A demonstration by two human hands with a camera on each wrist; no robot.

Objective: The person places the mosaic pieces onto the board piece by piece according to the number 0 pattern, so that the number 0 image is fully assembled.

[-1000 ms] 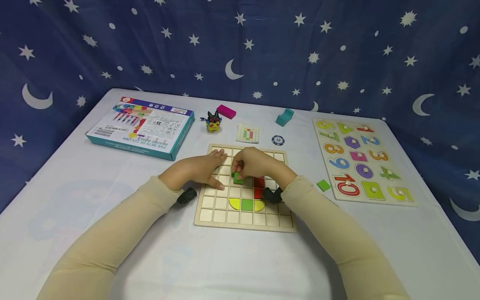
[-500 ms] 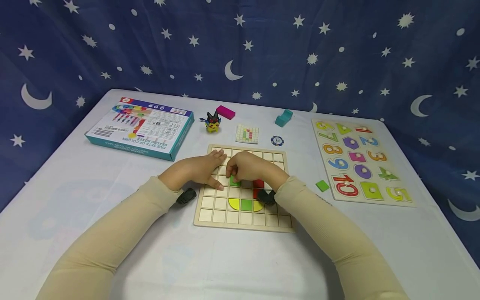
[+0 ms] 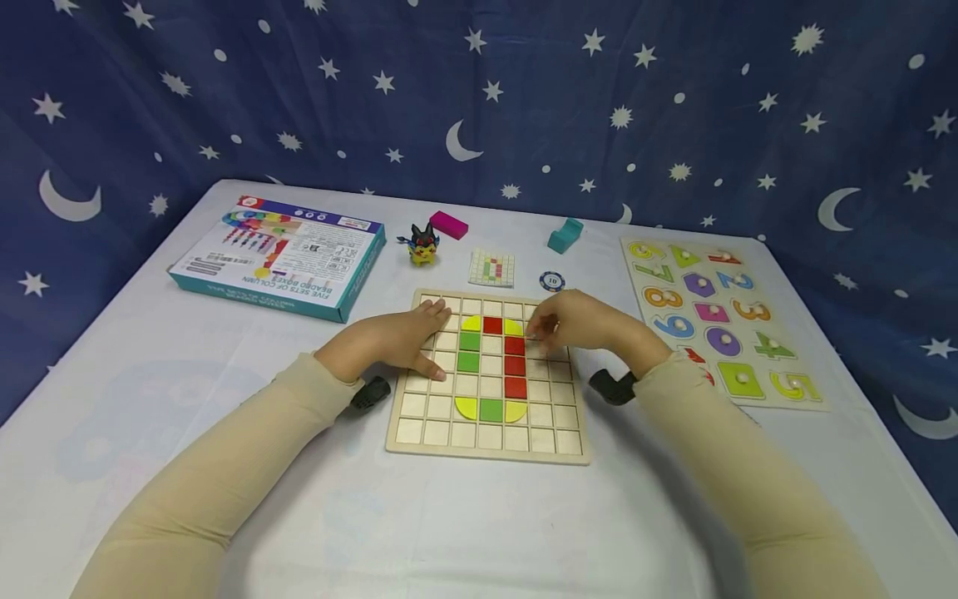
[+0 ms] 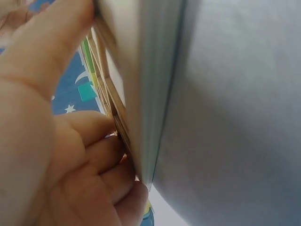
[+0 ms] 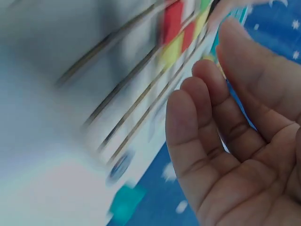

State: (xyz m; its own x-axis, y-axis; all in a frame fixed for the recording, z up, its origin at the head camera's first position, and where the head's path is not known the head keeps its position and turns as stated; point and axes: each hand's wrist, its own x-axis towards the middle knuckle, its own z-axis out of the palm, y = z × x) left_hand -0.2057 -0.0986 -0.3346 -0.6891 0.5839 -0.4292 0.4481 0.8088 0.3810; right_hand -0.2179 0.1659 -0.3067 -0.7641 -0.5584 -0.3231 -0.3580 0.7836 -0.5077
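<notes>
Wooden grid board [image 3: 419,437] looks light and stiff, left hand [image 3: 389,341] pressing flat on its edge, right hand [image 3: 572,324] relaxed, empty; thin tiles [image 3: 469,361] probably need edge pinching.

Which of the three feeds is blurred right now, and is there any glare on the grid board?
Head view: sharp and evenly lit, no glare on the grid board. Right wrist view: heavy motion blur smears the board's tiles, only the right hand reads clearly. Left wrist view: too close, the left hand and board edge soft.
</notes>
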